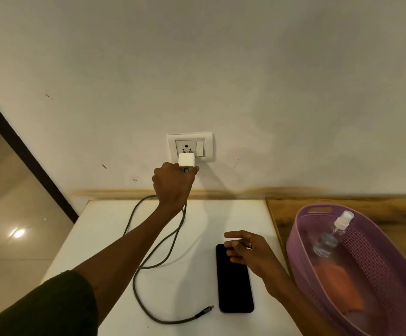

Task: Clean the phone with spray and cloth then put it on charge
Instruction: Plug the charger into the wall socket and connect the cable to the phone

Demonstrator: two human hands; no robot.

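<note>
White table [105, 238] edge cuts off; left hand [172, 185] hides charger [186, 160] base.

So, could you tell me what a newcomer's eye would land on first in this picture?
Probably the left hand holding the white charger up at the wall socket, its cable looping down over the white table. Next, the black phone lying flat beneath the open right hand, and the purple basket holding the spray bottle.

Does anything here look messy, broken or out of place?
Nothing looks broken or spilled. The spray bottle lies on its side in the purple basket, and the wall has a few small marks near the socket.
</note>
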